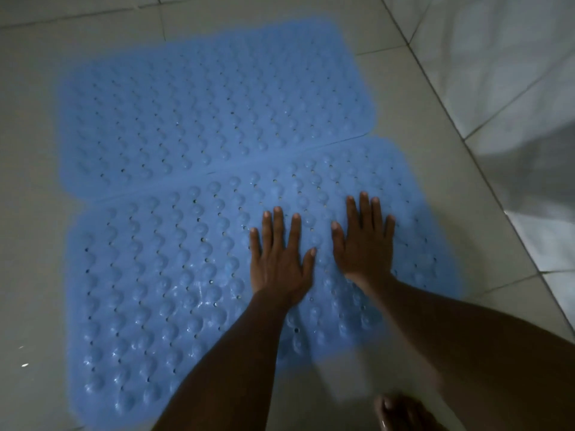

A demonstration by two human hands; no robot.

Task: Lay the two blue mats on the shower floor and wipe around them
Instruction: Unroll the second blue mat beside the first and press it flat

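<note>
1. The grip is spread flat and closed on nothing: the left hand (pixel 278 259) and the right hand (pixel 364 241) are laid palm-down, side by side, with fingers straight and splayed.
2. Both palms are pressed on the right half of the near mat (pixel 155 275), which is seen lying flat on the shower floor (pixel 31 213).
3. Beyond it the far mat (pixel 202 113) is laid flat too, shifted a little to the left; the long edges meet (whether touching or slightly overlapped cannot be told).
4. The tiled wall (pixel 513 73) is seen at the far right, apart from both mats.
5. The laying step is judged almost done, with the near mat being pressed down to seat it.
6. Next, the unpressed left half would need pressing; for wiping around the mats a cloth must be fetched, since none is in view.
</note>
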